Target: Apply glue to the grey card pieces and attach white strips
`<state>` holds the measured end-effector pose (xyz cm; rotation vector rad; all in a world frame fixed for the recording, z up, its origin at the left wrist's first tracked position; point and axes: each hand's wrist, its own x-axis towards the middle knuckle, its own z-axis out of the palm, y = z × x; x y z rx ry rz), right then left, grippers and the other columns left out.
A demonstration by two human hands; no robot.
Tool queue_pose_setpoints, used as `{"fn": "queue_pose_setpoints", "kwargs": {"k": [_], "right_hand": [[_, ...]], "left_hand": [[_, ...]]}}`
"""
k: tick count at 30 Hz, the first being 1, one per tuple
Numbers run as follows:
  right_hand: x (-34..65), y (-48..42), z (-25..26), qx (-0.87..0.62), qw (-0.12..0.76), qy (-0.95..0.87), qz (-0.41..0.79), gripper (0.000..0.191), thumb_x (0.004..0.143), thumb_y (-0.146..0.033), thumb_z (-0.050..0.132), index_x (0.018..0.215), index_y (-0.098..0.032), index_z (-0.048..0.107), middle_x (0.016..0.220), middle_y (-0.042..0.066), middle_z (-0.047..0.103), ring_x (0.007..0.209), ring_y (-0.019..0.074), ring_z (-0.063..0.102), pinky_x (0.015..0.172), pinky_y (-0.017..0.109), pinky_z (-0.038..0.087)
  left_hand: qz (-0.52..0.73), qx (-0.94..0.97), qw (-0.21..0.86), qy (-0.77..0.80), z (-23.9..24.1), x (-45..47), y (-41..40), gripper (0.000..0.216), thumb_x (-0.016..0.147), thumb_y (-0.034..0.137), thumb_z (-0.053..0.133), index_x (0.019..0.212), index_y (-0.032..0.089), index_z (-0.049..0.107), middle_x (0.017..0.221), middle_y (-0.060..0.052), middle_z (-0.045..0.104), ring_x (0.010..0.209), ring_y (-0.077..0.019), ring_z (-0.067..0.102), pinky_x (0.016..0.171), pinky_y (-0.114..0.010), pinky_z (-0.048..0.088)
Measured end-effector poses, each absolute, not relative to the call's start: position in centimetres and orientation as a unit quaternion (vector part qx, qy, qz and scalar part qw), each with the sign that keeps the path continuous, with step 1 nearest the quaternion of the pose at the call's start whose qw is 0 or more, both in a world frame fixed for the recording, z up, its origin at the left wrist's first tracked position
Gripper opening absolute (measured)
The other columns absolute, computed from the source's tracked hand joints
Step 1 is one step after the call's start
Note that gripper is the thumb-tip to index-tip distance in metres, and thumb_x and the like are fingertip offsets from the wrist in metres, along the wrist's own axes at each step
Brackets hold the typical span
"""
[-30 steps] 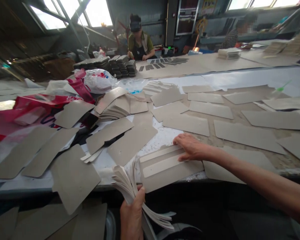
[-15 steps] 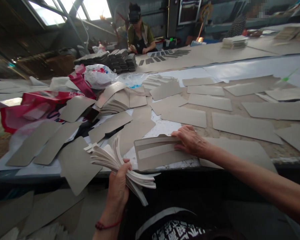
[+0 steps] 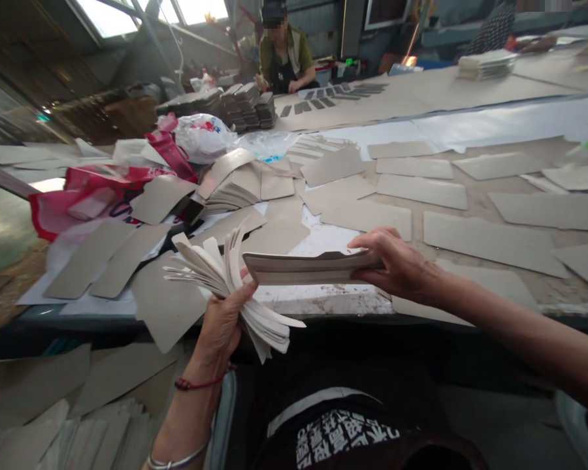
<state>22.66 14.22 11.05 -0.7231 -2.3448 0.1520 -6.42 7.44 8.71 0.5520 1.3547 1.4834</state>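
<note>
My left hand [image 3: 225, 313] is closed round a fanned bundle of pale strips [image 3: 269, 326], which stick out on both sides of the fist. In my right hand [image 3: 389, 264] is the right end of a grey cardboard piece [image 3: 308, 267], pinched between thumb and fingers. The piece is raised off the table and tilted, so its face shows only as a narrow band. Its left end lies close to my left thumb; whether they touch I cannot tell. Below it shows a glue-spotted white patch of the table [image 3: 318, 300].
Flat grey cardboard pieces [image 3: 490, 241] are spread over the table's right side. A fanned stack of card [image 3: 235, 196], a pink bag [image 3: 88, 196] and a clear plastic bag [image 3: 203, 137] lie left. Across the table a person [image 3: 287, 59] works beside dark stacks [image 3: 247, 108].
The cardboard piece has been lifted and tipped from leaning on the table to nearly edge-on. My right hand has risen slightly with it. The left hand keeps the strips, now nearer the piece.
</note>
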Motion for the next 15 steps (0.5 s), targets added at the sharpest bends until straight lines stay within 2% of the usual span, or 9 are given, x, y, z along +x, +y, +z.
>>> {"fn": "queue_pose_setpoints", "kwargs": {"k": [4, 8, 11, 15], "right_hand": [[22.8, 14.1, 12.4, -0.333, 0.285, -0.886, 0.151, 0.036, 0.081, -0.023, 0.065, 0.113, -0.021, 0.048, 0.097, 0.007, 0.062, 0.082, 0.0232, 0.059, 0.068, 0.032, 0.046], [22.8, 14.9, 13.3, -0.405, 0.186, -0.847, 0.29, 0.043, 0.076, -0.032, 0.069, 0.111, -0.021, 0.049, 0.081, 0.0, 0.059, 0.069, 0.0194, 0.057, 0.06, 0.027, 0.044], [22.7, 15.6, 13.6, -0.419, 0.122, -0.832, 0.343, 0.036, 0.075, -0.038, 0.07, 0.101, -0.021, 0.053, 0.082, 0.0, 0.06, 0.076, 0.0209, 0.059, 0.064, 0.028, 0.045], [22.6, 15.8, 13.4, -0.396, 0.082, -0.852, 0.331, 0.025, 0.079, -0.039, 0.068, 0.088, -0.02, 0.055, 0.08, 0.0, 0.06, 0.072, 0.0196, 0.058, 0.061, 0.027, 0.043]], "left_hand": [[0.586, 0.263, 0.524, 0.56, 10.4, -7.0, 7.1, 0.041, 0.049, 0.019, 0.09, 0.087, 0.016, 0.074, 0.08, 0.0, 0.075, 0.074, -0.0132, 0.067, 0.073, -0.022, 0.054], [0.527, 0.324, 0.551, 0.56, 11.7, -7.5, 6.6, 0.05, 0.053, 0.022, 0.09, 0.099, 0.016, 0.073, 0.089, -0.004, 0.076, 0.079, -0.0183, 0.069, 0.076, -0.028, 0.056], [0.47, 0.379, 0.555, 0.571, 12.0, -8.0, 6.5, 0.047, 0.059, 0.028, 0.087, 0.102, 0.018, 0.073, 0.095, -0.004, 0.076, 0.086, -0.0205, 0.069, 0.082, -0.03, 0.054], [0.438, 0.381, 0.563, 0.589, 11.6, -8.1, 6.3, 0.045, 0.059, 0.033, 0.086, 0.099, 0.018, 0.074, 0.098, -0.006, 0.076, 0.092, -0.0246, 0.068, 0.087, -0.036, 0.053]]}}
